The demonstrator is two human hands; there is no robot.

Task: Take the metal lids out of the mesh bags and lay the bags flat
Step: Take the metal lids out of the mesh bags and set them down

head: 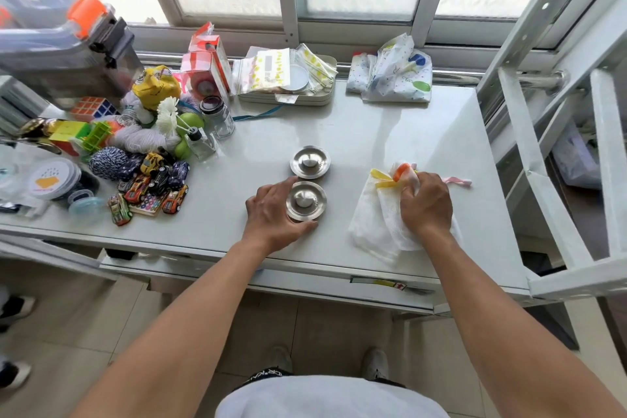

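Both forearms reach in from the bottom edge over a white shirt, out to the white table (390,132). Left hand (271,214) sits at the near lid (306,201), fingers curled around its left rim, thumb lying under its near edge, touching the rim; lid flat on the table, knob up. Far lid (310,161) lies just behind it, almost touching, also knob up, nobody holding it. Both lids are out of the bags.

Right hand (425,205) is bunched in a fist on the mesh bags (373,217), fingers pressed together, gripping white mesh near the yellow and orange trim at the top. Bags lie overlapped and rumpled on the table right of the lids, well apart from them; how many bags, cannot tell. Pink drawstring (456,181) trails out to the right of the hand.

Toy cars (152,187), yarn and a Rubik's cube (91,107) clutter the left side. Glass jar (220,117) stands behind the lids, a tray (288,100) of packets by the window, a printed cloth (397,78) at back right.
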